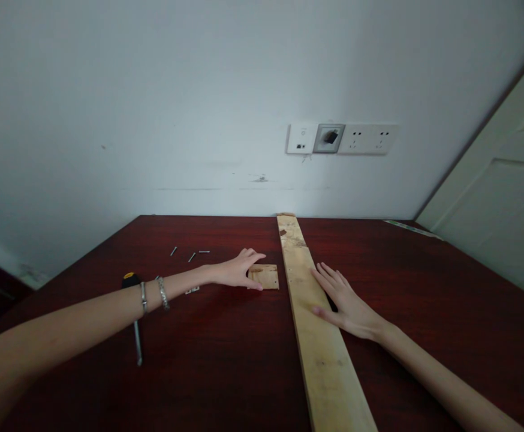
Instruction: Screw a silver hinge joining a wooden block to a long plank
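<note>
My left hand (239, 269) is at the left end of a small square wooden block (265, 277), its thumb and fingers spread on either side of it. The thumb lies at the block's near edge, and the fingertips are just past the far edge. A long pale wooden plank (318, 336) runs away from me to the wall, a short gap right of the block. My right hand (345, 303) rests along the plank's right edge, fingers stretched out and thumb on its top face. Both hands are open.
Several screws (192, 257) lie on the dark red table (226, 366), beyond my left forearm. A screwdriver (138, 345) and a small metal piece (192, 290) lie partly under that arm. A patterned strip (412, 228) is at the back right. Wall sockets (370, 139) are above the table.
</note>
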`<state>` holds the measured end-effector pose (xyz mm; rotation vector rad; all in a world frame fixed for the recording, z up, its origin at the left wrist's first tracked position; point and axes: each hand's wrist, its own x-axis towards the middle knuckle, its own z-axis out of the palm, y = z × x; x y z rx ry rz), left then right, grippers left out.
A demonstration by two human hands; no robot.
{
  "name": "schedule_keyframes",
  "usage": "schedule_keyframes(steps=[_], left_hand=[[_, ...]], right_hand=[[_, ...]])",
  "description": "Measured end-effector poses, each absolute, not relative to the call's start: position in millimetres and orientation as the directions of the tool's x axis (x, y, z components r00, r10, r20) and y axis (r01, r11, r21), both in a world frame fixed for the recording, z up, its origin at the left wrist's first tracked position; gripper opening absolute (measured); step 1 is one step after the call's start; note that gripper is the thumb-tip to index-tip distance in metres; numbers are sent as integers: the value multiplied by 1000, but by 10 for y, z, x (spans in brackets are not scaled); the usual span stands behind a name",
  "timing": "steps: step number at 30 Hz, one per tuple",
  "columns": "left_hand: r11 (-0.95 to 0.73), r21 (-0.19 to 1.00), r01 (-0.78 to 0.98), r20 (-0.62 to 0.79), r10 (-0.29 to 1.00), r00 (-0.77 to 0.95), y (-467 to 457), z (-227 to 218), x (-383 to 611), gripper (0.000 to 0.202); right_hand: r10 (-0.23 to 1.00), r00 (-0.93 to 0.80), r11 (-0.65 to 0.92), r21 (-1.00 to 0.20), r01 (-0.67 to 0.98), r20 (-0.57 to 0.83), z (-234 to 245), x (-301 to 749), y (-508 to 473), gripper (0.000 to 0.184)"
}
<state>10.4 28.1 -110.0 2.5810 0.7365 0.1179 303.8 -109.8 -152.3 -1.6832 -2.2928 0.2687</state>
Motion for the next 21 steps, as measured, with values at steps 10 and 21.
schedule_keyframes(steps=[10,21], left_hand=[[-736,357,574,176,657,733,608,-572,-437,43],[-592,221,775,-61,785,617,271,-593,-1437,46]], right_hand=[[874,-247,418,-389,821,419,-1479,3077,-991,67],[714,-506,650,-191,735,483,-999,2365,-781,52]])
